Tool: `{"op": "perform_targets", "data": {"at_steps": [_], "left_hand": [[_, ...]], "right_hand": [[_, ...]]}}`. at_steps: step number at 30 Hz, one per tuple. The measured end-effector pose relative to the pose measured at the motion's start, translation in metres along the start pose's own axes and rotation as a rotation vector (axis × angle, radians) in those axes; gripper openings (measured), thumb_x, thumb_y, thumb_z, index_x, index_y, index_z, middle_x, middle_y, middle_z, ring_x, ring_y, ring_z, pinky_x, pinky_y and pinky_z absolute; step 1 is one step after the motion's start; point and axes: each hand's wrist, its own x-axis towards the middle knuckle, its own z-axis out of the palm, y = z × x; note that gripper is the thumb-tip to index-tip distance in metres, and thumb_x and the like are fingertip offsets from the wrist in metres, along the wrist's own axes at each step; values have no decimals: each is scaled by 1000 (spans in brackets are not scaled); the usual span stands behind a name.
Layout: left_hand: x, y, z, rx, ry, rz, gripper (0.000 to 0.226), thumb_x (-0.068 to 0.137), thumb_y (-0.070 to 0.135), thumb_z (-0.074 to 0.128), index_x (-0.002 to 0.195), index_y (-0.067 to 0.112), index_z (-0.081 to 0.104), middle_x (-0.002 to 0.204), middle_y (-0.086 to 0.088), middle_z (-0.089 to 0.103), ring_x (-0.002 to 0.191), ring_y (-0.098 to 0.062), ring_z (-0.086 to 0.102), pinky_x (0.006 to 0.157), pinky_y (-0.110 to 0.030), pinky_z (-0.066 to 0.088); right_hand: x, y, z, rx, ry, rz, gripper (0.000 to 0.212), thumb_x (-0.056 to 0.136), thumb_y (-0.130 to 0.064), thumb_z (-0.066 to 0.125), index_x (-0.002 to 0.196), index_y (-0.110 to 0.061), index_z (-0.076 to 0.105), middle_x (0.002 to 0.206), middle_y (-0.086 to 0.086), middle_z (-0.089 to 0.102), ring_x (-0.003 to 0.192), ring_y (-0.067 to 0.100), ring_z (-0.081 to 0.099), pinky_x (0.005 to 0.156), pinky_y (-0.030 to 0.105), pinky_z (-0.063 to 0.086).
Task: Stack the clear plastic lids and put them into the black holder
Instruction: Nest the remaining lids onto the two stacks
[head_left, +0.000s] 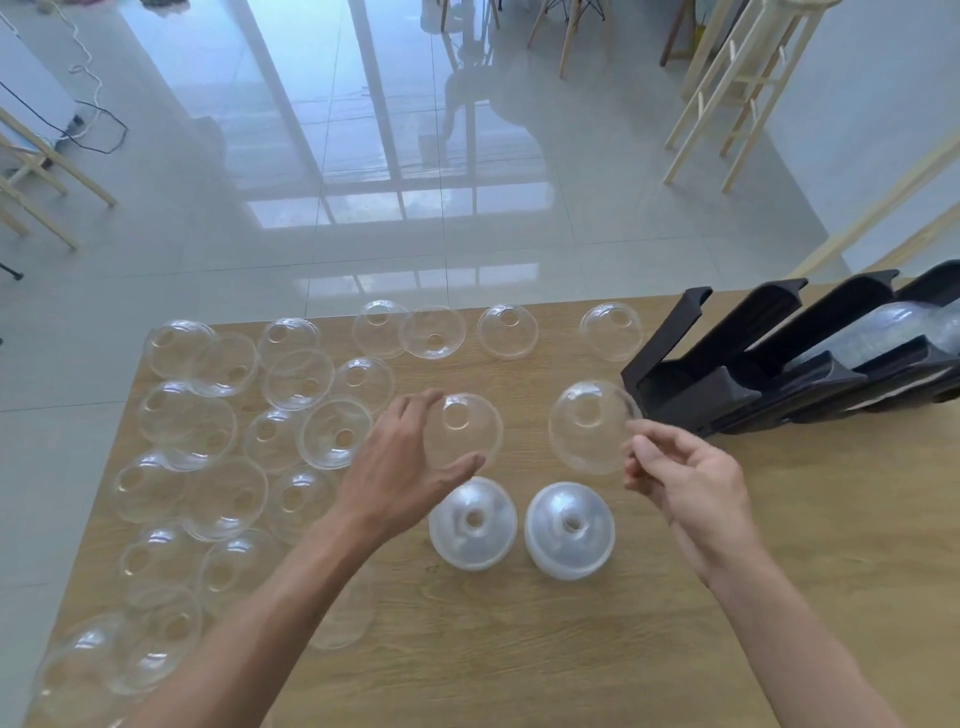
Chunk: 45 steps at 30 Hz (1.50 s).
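Clear lid stacks (471, 524), two, sit nearest on the wooden surface (623, 649), holes upward. Beyond them the left hand (400, 470) grips one dome lid (464, 428) with spread fingers; the right hand (680, 475) pinches another lid's (589, 426) rim. Loose lids (208, 441) overlap at left, uncountable. Farthest, the black holder (737, 374) is cut off at right.

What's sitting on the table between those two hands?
Between the left hand and right hand, the head view shows two cloudy lid stacks on the wooden table; each hand also holds a clear lid.
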Motion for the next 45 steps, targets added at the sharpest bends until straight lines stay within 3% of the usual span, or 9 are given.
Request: {"op": "perform_targets", "data": {"at_steps": [6,12,15,18,21,31,35,38,45], "left_hand": [[-57,5,17,22,1,76,91,77,83,65,151,36,40,139,13,46,119,-8,56,99,-34,52],[-77,-2,42,31,-41,22,94,79,80,65,156,32,39,144,10,41,129,-12,53,101,-35,52],[-80,-3,48,4,-75,7,94,83,76,67,159,34,30,151,11,36,136,-12,47,109,-36,48],[-81,-2,51,-13,-97,-5,95,84,73,69,161,36,26,156,12,33,141,-11,41,111,-33,45],[-77,-1,52,-38,-96,-30,97,84,72,72,161,35,27,156,12,34,142,-10,40,111,-32,44],[-71,-8,55,-31,-83,-60,105,77,91,61,161,33,31,154,12,39,140,-9,40,115,-37,43],[-44,-7,38,24,21,-23,83,93,86,40,155,30,42,152,8,47,138,-14,46,111,-39,42],[1,-6,24,124,58,50,72,99,72,47,151,22,51,149,-1,53,135,-21,50,109,-43,45],[134,-4,17,372,-19,115,81,91,68,65,154,22,46,154,-5,50,142,-30,42,113,-47,34]], "right_hand": [[-31,46,-25,97,-73,306,17,99,2,65,113,5,74,84,16,73,66,18,68,61,29,62],[-35,70,-19,-389,96,91,15,104,-13,63,108,-14,78,79,2,78,69,14,74,68,37,64],[-43,71,-16,-596,170,-137,29,100,-51,60,120,-32,69,113,-9,71,97,4,70,82,34,61],[-52,77,-13,-727,-31,-285,70,88,-74,66,145,-37,51,145,-22,48,131,-9,47,106,24,43],[-56,90,-7,-830,-171,-335,92,84,-66,79,160,-39,34,155,-29,35,146,-8,33,117,24,32],[-59,97,-8,-785,-172,-407,97,86,-70,75,162,-54,17,166,-33,20,155,-7,20,117,24,27],[-39,66,5,-749,-64,-468,79,94,-73,61,161,-45,28,165,-30,27,155,-3,25,113,19,26],[-2,36,26,-756,-32,-510,71,101,-71,51,160,-35,35,165,-20,31,154,-1,26,116,19,25],[109,-1,85,-925,23,-457,73,105,-49,54,162,-10,31,168,12,26,155,30,24,125,47,29]]}}
